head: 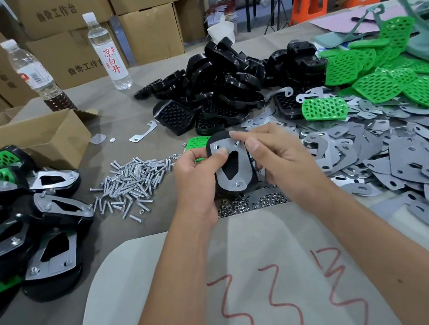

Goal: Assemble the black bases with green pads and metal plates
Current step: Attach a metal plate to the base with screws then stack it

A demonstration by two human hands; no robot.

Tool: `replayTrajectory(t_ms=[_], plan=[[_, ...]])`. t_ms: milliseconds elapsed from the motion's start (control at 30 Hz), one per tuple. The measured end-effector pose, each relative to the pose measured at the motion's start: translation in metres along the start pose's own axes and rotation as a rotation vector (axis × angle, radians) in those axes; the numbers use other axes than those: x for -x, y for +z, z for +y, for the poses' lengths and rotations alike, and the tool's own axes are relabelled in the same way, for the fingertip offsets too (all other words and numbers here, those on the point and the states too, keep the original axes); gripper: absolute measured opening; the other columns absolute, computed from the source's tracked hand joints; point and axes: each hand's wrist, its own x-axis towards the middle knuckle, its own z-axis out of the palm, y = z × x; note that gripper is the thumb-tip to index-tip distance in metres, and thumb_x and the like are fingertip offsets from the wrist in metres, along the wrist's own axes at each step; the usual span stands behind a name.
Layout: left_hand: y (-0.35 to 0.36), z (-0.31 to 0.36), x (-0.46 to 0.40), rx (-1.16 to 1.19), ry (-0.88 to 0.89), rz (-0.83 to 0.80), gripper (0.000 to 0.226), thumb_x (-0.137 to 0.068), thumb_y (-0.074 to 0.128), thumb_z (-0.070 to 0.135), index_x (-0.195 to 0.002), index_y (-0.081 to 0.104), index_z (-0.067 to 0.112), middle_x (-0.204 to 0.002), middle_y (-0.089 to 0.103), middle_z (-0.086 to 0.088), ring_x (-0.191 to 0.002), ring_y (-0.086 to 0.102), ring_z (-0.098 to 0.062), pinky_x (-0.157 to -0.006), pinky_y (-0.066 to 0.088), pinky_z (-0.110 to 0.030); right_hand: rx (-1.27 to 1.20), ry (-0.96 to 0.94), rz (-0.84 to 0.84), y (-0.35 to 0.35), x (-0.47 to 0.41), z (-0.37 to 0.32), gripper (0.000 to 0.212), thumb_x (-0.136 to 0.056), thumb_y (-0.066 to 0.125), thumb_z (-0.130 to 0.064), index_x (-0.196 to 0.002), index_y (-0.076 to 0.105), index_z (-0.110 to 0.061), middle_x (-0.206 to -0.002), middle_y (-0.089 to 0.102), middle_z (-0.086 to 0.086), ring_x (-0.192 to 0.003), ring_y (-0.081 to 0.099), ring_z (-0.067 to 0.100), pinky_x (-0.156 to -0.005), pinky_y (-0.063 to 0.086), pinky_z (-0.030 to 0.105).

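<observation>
Fingers of the left hand [194, 164] curl round the left edge of a black base [238, 186], thumb pressed flat on the metal plate [231, 164] that lies on its upturned face, while the right hand [274, 152] comes in from three o'clock with its thumb and forefinger closed near the plate's top right corner, seemingly pinching or seating a small fastener there, though what sits between the fingertips is too small to tell. In the head view, the only one, this assembly is held just above the table at the middle of the frame, over a scatter of nuts [243, 207] at six o'clock of it. Screw ends show at the plate's top left and bottom corners, so my reading is that the last fastener is being fitted. The likely slip is a nut dropped into that scatter, or cross-threaded because the plate shifts under the thumb; a loosened left grip could also let the plate slide off its holes. The base is a glossy, rounded black shell; the plate is thin, dull grey, with a dark tapered cut-out, and a green pad [197, 142] peeks out at ten o'clock behind the hands. Loose screws [129, 181] lie at nine o'clock, finished units [25, 218] farther that way, spare bases [220, 86] at twelve and plates [396, 156] at three.
</observation>
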Motion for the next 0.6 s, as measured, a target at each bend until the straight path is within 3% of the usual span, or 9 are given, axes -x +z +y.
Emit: replayTrajectory(t_ms=[67,167,267,367,467,600], plan=[[0.004,-0.003,0.002,-0.03,0.01,-0.002,0.019,-0.087,0.075,-0.001,-0.096,0.061,0.006,-0.084,0.073,-0.016,-0.067,0.07,-0.026,-0.065,0.058,-0.036,-0.066,0.011,0.107,-0.002,-0.002,0.0,0.037,-0.105,0.055,-0.045,-0.094,0.084,-0.024,-0.088,0.053,-0.006,-0.072,0.052,0.007,-0.064,0.039,0.023],[0.014,-0.01,0.008,-0.08,0.009,-0.028,0.025,-0.083,0.08,0.0,-0.088,0.059,0.012,-0.083,0.071,-0.012,-0.069,0.07,-0.024,-0.067,0.057,-0.036,-0.136,0.017,0.291,-0.01,-0.005,0.002,0.056,-0.105,0.055,-0.046,-0.062,0.075,-0.017,-0.071,0.049,0.001,-0.061,0.045,0.01,-0.063,0.036,0.027],[0.019,-0.012,0.009,-0.071,0.007,-0.009,0.024,-0.084,0.081,0.003,-0.091,0.06,0.011,-0.088,0.072,-0.015,-0.071,0.07,-0.023,-0.065,0.057,-0.034,-0.062,-0.05,0.258,-0.011,-0.005,0.005,0.031,-0.1,0.066,-0.032,-0.071,0.073,-0.023,-0.071,0.055,-0.005,-0.063,0.049,0.012,-0.065,0.039,0.03],[0.013,-0.008,0.004,-0.048,0.03,0.058,0.025,-0.084,0.081,0.004,-0.096,0.06,0.009,-0.093,0.073,-0.019,-0.073,0.07,-0.024,-0.067,0.058,-0.037,0.091,-0.154,0.143,-0.008,-0.005,0.007,0.011,-0.092,0.075,-0.016,-0.083,0.075,-0.022,-0.087,0.063,-0.004,-0.077,0.059,0.013,-0.075,0.05,0.032],[0.009,-0.007,0.003,-0.044,0.028,0.074,0.026,-0.081,0.083,0.006,-0.093,0.061,0.013,-0.09,0.074,-0.016,-0.072,0.071,-0.024,-0.069,0.057,-0.041,0.11,-0.175,0.125,-0.005,-0.005,0.005,0.014,-0.088,0.079,-0.011,-0.081,0.076,-0.023,-0.09,0.064,-0.004,-0.08,0.061,0.014,-0.077,0.051,0.027],[0.013,-0.01,0.006,-0.071,0.041,0.066,0.035,-0.073,0.087,0.015,-0.095,0.06,0.013,-0.095,0.073,-0.02,-0.074,0.071,-0.023,-0.074,0.056,-0.042,0.169,-0.149,0.293,-0.005,-0.004,0.007,0.028,-0.081,0.087,-0.025,-0.068,0.064,-0.016,-0.079,0.063,0.0,-0.074,0.06,0.018,-0.069,0.05,0.03]])
